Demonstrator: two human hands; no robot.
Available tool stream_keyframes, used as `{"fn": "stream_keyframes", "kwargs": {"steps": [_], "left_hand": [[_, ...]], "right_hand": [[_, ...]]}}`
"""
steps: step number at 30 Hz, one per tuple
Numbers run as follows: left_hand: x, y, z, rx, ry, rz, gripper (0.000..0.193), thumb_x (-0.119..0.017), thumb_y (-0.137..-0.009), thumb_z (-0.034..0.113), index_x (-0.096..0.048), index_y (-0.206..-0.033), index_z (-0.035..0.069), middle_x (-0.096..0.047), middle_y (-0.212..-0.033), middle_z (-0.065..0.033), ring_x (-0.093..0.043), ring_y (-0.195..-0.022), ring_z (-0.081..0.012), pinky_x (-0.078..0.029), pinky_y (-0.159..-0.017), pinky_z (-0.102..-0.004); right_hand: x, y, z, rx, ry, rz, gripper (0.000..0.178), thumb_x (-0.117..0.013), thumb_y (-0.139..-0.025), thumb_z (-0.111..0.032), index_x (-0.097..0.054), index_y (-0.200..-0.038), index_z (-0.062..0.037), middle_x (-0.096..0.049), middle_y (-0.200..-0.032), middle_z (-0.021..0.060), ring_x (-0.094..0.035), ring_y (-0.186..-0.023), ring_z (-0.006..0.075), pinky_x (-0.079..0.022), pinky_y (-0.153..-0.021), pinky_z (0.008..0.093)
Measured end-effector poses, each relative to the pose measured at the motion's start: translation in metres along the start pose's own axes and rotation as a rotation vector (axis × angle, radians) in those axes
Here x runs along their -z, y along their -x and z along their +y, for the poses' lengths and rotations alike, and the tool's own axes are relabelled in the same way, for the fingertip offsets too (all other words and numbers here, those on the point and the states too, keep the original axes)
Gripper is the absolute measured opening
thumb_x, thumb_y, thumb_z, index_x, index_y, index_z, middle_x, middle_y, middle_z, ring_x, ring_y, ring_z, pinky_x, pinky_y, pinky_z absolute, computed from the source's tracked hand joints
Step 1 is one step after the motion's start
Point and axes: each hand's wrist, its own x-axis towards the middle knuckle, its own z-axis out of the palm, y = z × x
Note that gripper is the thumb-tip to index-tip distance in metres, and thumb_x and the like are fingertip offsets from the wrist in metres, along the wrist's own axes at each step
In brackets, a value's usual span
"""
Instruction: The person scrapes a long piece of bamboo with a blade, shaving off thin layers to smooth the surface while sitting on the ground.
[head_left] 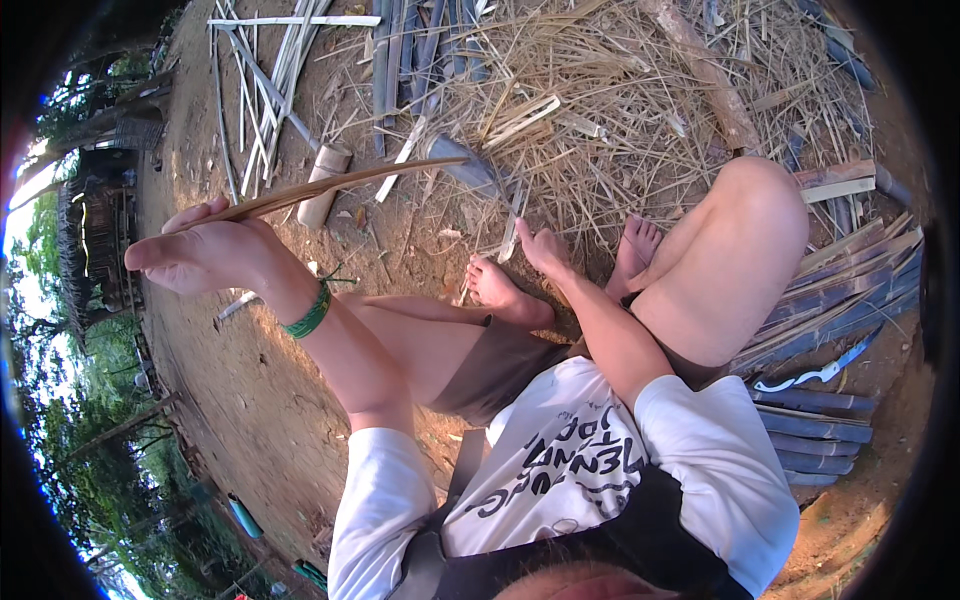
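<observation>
My left hand is raised at the left, closed on one end of a long, thin brown bamboo strip. The strip reaches rightward over the ground, tapering at its far end. Around that wrist is a green woven band. Lower and near the middle, my right hand has its fingers curled in and its thumb side up; what lies in it is hidden. Just beyond its fingertips are a narrow pale strip and a broad, grey, blade-like piece.
A short bamboo section lies by long pale poles. Dry shavings cover the ground ahead, with a log across them. At right are split bamboo slats and a pale-handled, blue-bladed knife. My bare feet are close to my right hand.
</observation>
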Motion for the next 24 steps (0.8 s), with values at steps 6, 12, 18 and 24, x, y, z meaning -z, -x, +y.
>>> {"fn": "stream_keyframes", "kwargs": {"steps": [6, 12, 18, 24], "left_hand": [[-0.014, -0.001, 0.012, 0.121, 0.059, -0.106, 0.058, -0.063, -0.091, 0.057, -0.042, -0.086, 0.004, -0.052, -0.058, -0.0066, -0.058, -0.052, -0.0167, -0.052, -0.049, -0.0279], [-0.002, -0.003, 0.000, 0.240, 0.145, -0.224, 0.054, -0.059, -0.093, 0.057, -0.042, -0.084, 0.006, -0.050, -0.061, -0.0057, -0.050, -0.051, -0.0157, -0.046, -0.049, -0.0295], [-0.004, 0.002, 0.005, 0.197, 0.203, -0.298, 0.058, -0.057, -0.089, 0.062, -0.041, -0.068, 0.011, -0.048, -0.055, -0.0042, -0.048, -0.046, -0.0142, -0.045, -0.044, -0.0275], [-0.011, 0.008, 0.013, 0.183, 0.245, -0.308, 0.060, -0.057, -0.087, 0.064, -0.041, -0.063, 0.012, -0.047, -0.052, -0.0034, -0.046, -0.042, -0.0130, -0.044, -0.041, -0.0254]], "right_hand": [[0.007, 0.022, -0.041, -0.001, -0.262, -0.187, 0.090, -0.037, -0.094, -0.073, -0.065, -0.073, 0.0099, -0.063, -0.064, 0.0237, -0.064, -0.061, 0.0354, -0.049, -0.063, 0.0486], [0.051, 0.089, -0.140, 0.409, -0.487, -0.242, 0.075, -0.043, -0.098, -0.063, -0.049, -0.057, -0.0013, -0.046, -0.051, 0.0066, -0.041, -0.048, 0.0183, -0.034, -0.049, 0.0418], [0.045, 0.091, -0.143, 0.569, -0.499, -0.179, 0.068, -0.044, -0.102, -0.055, -0.047, -0.058, -0.0034, -0.039, -0.050, 0.0024, -0.034, -0.047, 0.0150, -0.030, -0.047, 0.0375], [0.012, 0.028, -0.045, -0.028, -0.316, -0.245, 0.080, -0.030, -0.095, -0.076, -0.048, -0.051, -0.0118, -0.041, -0.045, -0.0014, -0.041, -0.041, 0.0110, -0.030, -0.040, 0.0335]]}}
